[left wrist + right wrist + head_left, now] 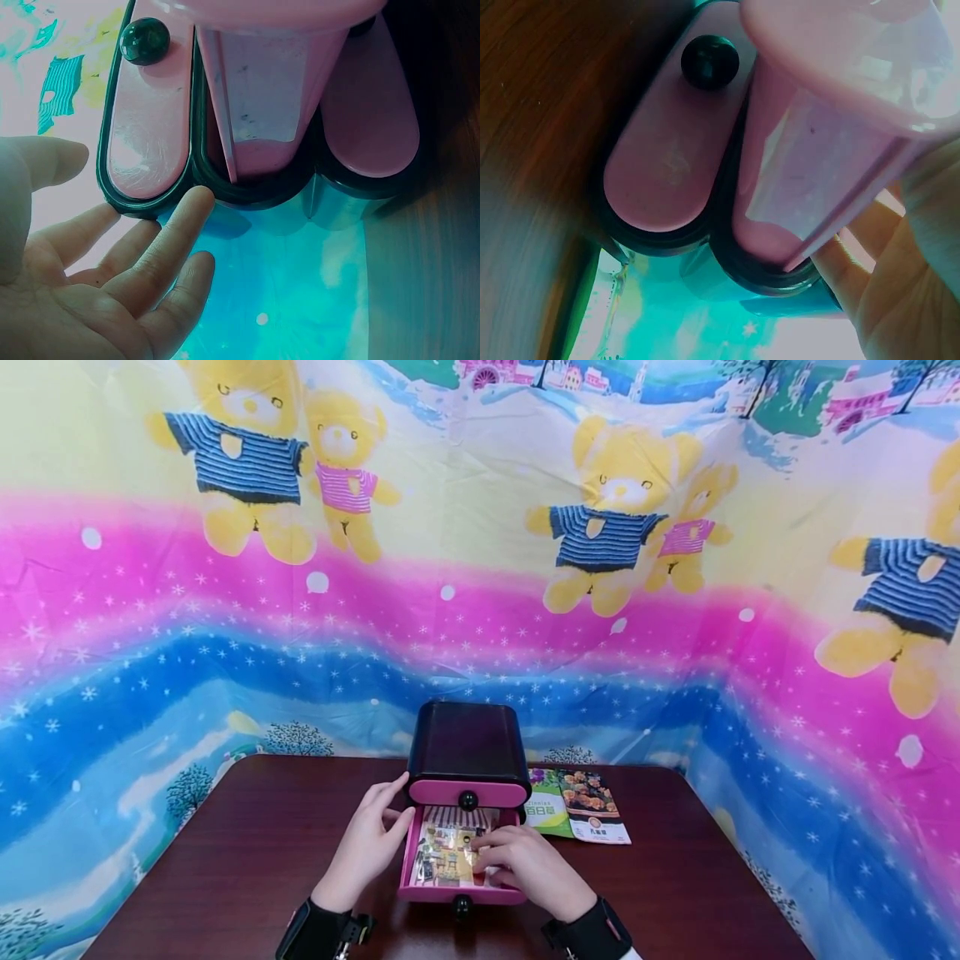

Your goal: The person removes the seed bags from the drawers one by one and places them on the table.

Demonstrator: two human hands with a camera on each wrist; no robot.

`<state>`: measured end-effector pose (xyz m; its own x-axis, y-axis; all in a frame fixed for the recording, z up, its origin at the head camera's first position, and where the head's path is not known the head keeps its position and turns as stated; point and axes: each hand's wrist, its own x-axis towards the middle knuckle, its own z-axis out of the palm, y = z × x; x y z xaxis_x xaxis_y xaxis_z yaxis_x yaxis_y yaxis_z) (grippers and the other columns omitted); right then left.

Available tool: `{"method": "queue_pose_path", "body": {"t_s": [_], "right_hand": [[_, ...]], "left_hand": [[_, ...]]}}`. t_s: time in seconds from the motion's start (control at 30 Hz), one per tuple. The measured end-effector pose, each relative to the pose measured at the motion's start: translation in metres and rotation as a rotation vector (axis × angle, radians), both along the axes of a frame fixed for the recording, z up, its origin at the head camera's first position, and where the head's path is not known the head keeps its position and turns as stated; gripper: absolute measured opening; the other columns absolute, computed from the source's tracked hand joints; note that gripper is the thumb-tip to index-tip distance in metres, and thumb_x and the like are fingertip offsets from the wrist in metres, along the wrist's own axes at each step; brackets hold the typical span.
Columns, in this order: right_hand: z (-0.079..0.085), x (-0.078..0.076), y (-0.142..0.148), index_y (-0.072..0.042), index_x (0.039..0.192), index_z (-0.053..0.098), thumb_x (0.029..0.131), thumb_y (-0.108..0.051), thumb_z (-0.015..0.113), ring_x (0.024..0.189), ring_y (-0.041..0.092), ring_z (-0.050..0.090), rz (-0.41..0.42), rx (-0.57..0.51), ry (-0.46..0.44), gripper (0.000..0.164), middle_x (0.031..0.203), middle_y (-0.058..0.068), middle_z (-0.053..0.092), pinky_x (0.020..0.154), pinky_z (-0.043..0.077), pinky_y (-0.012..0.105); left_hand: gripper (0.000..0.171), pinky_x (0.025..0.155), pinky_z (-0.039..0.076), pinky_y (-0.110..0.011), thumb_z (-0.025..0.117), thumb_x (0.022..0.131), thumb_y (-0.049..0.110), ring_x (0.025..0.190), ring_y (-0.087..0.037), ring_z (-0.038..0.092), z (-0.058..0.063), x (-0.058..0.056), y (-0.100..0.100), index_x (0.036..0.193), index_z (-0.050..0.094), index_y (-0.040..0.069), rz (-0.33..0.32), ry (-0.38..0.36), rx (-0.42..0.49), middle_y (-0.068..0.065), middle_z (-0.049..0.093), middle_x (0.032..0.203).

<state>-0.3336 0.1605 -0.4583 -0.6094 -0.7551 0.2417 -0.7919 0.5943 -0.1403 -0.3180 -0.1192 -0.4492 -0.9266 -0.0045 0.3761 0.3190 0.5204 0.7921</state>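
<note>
A small black chest (pixel 469 739) with pink drawer fronts and round black knobs stands on the table. Its drawer (pixel 461 895) below the top one is pulled out. Inside lie picture-printed packets (pixel 450 857) beside striped material. My left hand (pixel 367 835) is at the chest's left side with fingers spread, fingertips right at the black casing. Over the drawer's right wall reaches my right hand (pixel 528 864), its loosely bent fingers resting on the packets. In the right wrist view the pulled-out drawer (pixel 821 172) hides those fingertips.
Right of the chest, two seed packets lie flat: a green one (pixel 547 814) partly behind the chest and one with orange flowers (pixel 596 806). A printed bear curtain (pixel 450 635) hangs close behind the dark wooden table (pixel 247 852).
</note>
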Motion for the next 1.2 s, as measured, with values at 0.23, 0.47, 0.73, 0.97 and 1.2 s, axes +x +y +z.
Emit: {"method": "queue_pose_path", "body": {"t_s": [0.23, 0.47, 0.73, 0.97, 1.2], "right_hand": [[-0.0025, -0.0006, 0.0001, -0.036, 0.112, 0.078, 0.092, -0.021, 0.076, 0.118, 0.008, 0.062, 0.023, -0.012, -0.013, 0.025, 0.126, -0.014, 0.069, 0.100, 0.049, 0.039], [-0.0055, -0.0028, 0.0013, -0.036, 0.109, 0.079, 0.093, -0.024, 0.074, 0.117, 0.007, 0.061, 0.017, -0.026, -0.027, 0.021, 0.120, -0.018, 0.071, 0.103, 0.047, 0.039], [-0.0082, -0.0045, 0.0017, -0.035, 0.108, 0.080, 0.096, -0.026, 0.070, 0.116, 0.007, 0.061, 0.034, -0.044, -0.028, 0.018, 0.119, -0.019, 0.071, 0.104, 0.046, 0.038], [-0.0094, -0.0047, 0.0014, -0.034, 0.108, 0.079, 0.098, -0.027, 0.066, 0.113, 0.006, 0.062, 0.036, -0.088, -0.016, 0.017, 0.113, -0.019, 0.072, 0.103, 0.046, 0.037], [-0.0065, -0.0002, -0.0024, -0.030, 0.108, 0.073, 0.101, -0.023, 0.065, 0.106, 0.004, 0.063, -0.036, -0.141, 0.084, 0.012, 0.107, -0.018, 0.070, 0.101, 0.048, 0.037]], "left_hand": [[0.056, 0.054, 0.049, -0.024, 0.067, 0.099, 0.014, 0.094, -0.022, 0.068, 0.0008, 0.0000, 0.0006, 0.153, 0.049, 0.016, -0.002, -0.002, 0.001, -0.014, 0.052, 0.140], [0.057, 0.054, 0.047, -0.025, 0.067, 0.099, 0.014, 0.093, -0.021, 0.068, 0.0011, -0.0003, 0.0009, 0.153, 0.049, 0.016, -0.001, -0.003, 0.000, -0.014, 0.052, 0.140], [0.057, 0.054, 0.048, -0.025, 0.067, 0.099, 0.014, 0.092, -0.021, 0.068, -0.0006, -0.0013, 0.0004, 0.153, 0.048, 0.016, -0.006, 0.002, 0.001, -0.015, 0.052, 0.140], [0.058, 0.053, 0.046, -0.025, 0.066, 0.100, 0.014, 0.094, -0.022, 0.068, -0.0007, -0.0003, 0.0003, 0.154, 0.047, 0.017, -0.010, -0.013, 0.007, -0.014, 0.051, 0.142], [0.057, 0.053, 0.046, -0.024, 0.066, 0.099, 0.013, 0.092, -0.022, 0.069, -0.0011, -0.0001, 0.0005, 0.153, 0.048, 0.016, -0.005, 0.010, -0.001, -0.014, 0.052, 0.140]]}}
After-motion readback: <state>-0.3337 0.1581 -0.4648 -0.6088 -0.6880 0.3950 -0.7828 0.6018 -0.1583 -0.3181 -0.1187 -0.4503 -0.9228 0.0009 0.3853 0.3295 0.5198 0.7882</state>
